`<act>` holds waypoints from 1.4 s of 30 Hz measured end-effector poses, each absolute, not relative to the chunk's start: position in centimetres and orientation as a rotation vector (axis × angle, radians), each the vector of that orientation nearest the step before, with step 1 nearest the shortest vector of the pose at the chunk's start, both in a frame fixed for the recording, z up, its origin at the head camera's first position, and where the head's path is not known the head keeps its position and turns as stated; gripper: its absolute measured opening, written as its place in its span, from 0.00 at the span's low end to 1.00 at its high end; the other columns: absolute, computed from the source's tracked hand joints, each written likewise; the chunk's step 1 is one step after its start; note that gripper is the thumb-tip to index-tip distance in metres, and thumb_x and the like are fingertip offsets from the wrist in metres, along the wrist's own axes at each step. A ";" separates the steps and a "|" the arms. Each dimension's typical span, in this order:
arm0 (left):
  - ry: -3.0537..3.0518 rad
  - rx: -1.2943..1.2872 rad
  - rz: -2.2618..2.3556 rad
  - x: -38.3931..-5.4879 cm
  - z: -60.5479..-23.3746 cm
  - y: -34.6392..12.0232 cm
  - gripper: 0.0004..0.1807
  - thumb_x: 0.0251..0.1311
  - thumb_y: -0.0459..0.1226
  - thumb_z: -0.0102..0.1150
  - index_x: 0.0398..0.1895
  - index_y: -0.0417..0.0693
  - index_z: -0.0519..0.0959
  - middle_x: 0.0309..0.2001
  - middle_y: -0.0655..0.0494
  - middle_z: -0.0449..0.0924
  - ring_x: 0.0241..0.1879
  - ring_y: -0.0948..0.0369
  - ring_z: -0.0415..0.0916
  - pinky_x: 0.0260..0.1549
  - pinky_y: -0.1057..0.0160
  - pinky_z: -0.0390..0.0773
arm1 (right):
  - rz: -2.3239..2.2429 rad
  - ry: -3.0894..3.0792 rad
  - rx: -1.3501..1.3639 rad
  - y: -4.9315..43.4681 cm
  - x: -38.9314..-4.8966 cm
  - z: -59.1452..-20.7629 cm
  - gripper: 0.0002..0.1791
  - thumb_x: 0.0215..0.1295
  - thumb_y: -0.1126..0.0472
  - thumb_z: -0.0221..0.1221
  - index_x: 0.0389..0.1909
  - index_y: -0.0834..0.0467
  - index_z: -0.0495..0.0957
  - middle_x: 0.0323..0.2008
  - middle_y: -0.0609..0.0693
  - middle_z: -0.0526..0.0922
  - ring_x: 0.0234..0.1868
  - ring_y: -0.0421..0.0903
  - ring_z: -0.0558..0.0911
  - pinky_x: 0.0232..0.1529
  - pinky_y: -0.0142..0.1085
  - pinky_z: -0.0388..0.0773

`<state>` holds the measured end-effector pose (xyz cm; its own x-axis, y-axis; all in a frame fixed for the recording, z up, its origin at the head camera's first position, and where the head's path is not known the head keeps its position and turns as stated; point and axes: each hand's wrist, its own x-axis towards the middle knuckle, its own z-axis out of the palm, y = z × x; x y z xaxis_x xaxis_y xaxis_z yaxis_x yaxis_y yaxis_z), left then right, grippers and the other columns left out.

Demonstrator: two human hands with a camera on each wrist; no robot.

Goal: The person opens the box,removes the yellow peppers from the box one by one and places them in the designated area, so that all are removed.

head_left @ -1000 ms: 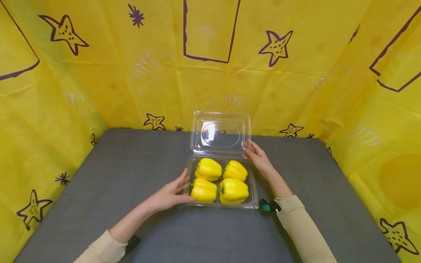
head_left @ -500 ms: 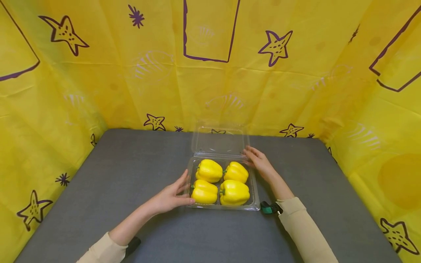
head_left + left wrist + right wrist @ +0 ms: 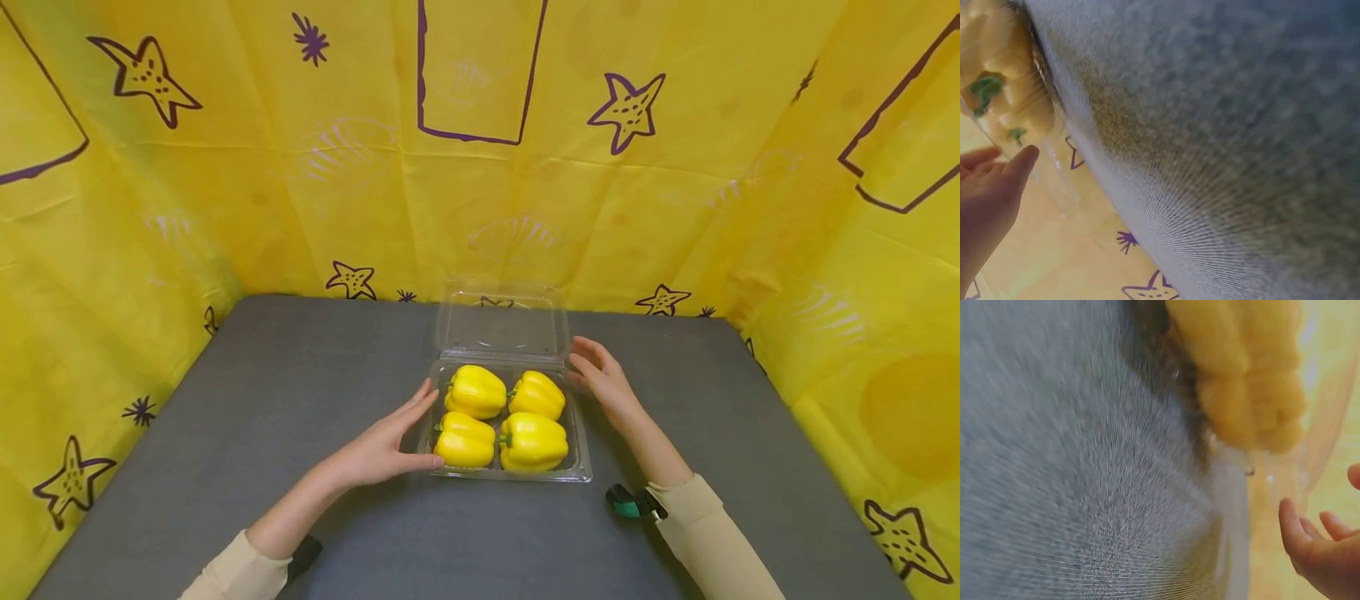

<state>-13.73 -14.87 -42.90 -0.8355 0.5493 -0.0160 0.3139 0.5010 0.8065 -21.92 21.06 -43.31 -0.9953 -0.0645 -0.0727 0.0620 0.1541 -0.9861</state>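
Observation:
A clear plastic clamshell box (image 3: 579, 433) sits on the table, its lid (image 3: 502, 329) tilted back at the far side. Several yellow bell peppers (image 3: 476, 392) fill it in two rows. My left hand (image 3: 378, 446) is at the box's left side, fingers extended and thumb at the near left corner. In the left wrist view, the left hand (image 3: 988, 206) is beside the box, near the peppers' green stems. To the right of the hinge, my right hand (image 3: 611, 392) is slightly apart from the box, fingers loosely bent. The right wrist view shows nothing in the right hand (image 3: 1322, 553).
The grey table (image 3: 322, 358) extends on both sides of the box and in front of it. Behind and at the sides hangs a yellow cloth (image 3: 360, 200) with purple starfish drawings. A dark band with a green part (image 3: 626, 502) is on the right wrist.
The lid has tipped further back, away from me. My right hand has let go of the lid's right side and moved right, off the box. The left hand stays almost in place.

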 end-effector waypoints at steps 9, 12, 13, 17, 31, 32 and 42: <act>2.500 0.845 1.196 -14.4 -42.6 -15.1 0.57 0.51 0.51 0.72 0.77 0.42 0.48 0.78 0.48 0.39 0.75 0.48 0.36 0.66 0.37 0.49 | -1.773 2.567 -0.201 20.5 -18.7 -41.7 0.29 0.72 0.54 0.56 0.69 0.60 0.63 0.68 0.58 0.66 0.67 0.57 0.64 0.65 0.56 0.61; 2.493 0.838 1.178 -14.6 -42.7 -15.2 0.58 0.51 0.52 0.72 0.78 0.44 0.47 0.78 0.49 0.39 0.75 0.49 0.37 0.66 0.38 0.49 | -1.699 2.629 -0.325 20.4 -17.7 -41.8 0.28 0.70 0.56 0.58 0.67 0.60 0.66 0.65 0.59 0.69 0.65 0.57 0.68 0.62 0.55 0.66; 2.493 0.835 1.171 -14.6 -42.7 -15.2 0.58 0.51 0.52 0.72 0.78 0.44 0.47 0.78 0.49 0.38 0.75 0.50 0.37 0.66 0.38 0.49 | -1.684 2.633 -0.374 20.3 -17.4 -41.8 0.27 0.70 0.57 0.59 0.67 0.61 0.67 0.65 0.59 0.70 0.64 0.57 0.69 0.61 0.54 0.68; 2.498 0.839 1.154 -14.6 -42.6 -15.4 0.58 0.51 0.53 0.72 0.78 0.43 0.47 0.78 0.48 0.38 0.75 0.49 0.37 0.66 0.38 0.49 | -1.620 2.634 -0.583 20.0 -16.1 -41.9 0.27 0.67 0.60 0.62 0.65 0.61 0.69 0.63 0.59 0.72 0.62 0.58 0.72 0.56 0.49 0.74; 2.506 0.843 1.105 -15.1 -42.8 -15.2 0.62 0.50 0.56 0.71 0.78 0.43 0.42 0.78 0.46 0.32 0.75 0.47 0.34 0.67 0.39 0.49 | -1.060 2.895 -1.006 19.0 -13.8 -42.3 0.34 0.52 0.43 0.72 0.57 0.53 0.76 0.53 0.44 0.77 0.52 0.44 0.73 0.50 0.44 0.74; 2.502 0.833 1.102 -15.2 -42.8 -15.2 0.62 0.50 0.55 0.71 0.78 0.44 0.41 0.78 0.47 0.31 0.75 0.48 0.34 0.67 0.40 0.49 | -1.032 2.898 -1.010 19.0 -13.8 -42.3 0.34 0.51 0.42 0.72 0.57 0.52 0.76 0.53 0.43 0.76 0.54 0.44 0.73 0.51 0.44 0.73; 2.456 0.799 1.089 -15.2 -43.1 -15.2 0.65 0.49 0.56 0.72 0.79 0.49 0.36 0.78 0.54 0.25 0.75 0.53 0.34 0.68 0.43 0.49 | -0.948 2.906 -0.996 18.7 -13.6 -42.4 0.37 0.46 0.44 0.75 0.57 0.52 0.76 0.54 0.43 0.75 0.57 0.45 0.71 0.54 0.45 0.72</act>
